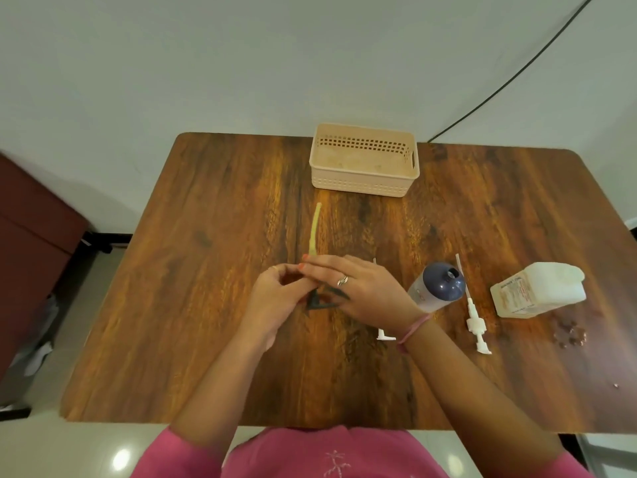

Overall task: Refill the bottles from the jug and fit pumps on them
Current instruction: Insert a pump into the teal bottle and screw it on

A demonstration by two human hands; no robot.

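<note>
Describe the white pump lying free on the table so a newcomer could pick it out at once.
Start at the wooden table and find the white jug near its right edge. Just left of it stands a bottle with a dark cap. The white pump lies flat between them, its thin tube pointing away from the person; a second white pump is mostly hidden under the right wrist.

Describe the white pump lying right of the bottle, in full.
The white pump looks like plastic: a nozzle head nearest the person, a ribbed collar, and a thin clear dip tube running away behind the bottle. It lies flat on the wooden table, between bottle and jug, fitted to nothing. No hand touches it.
</note>
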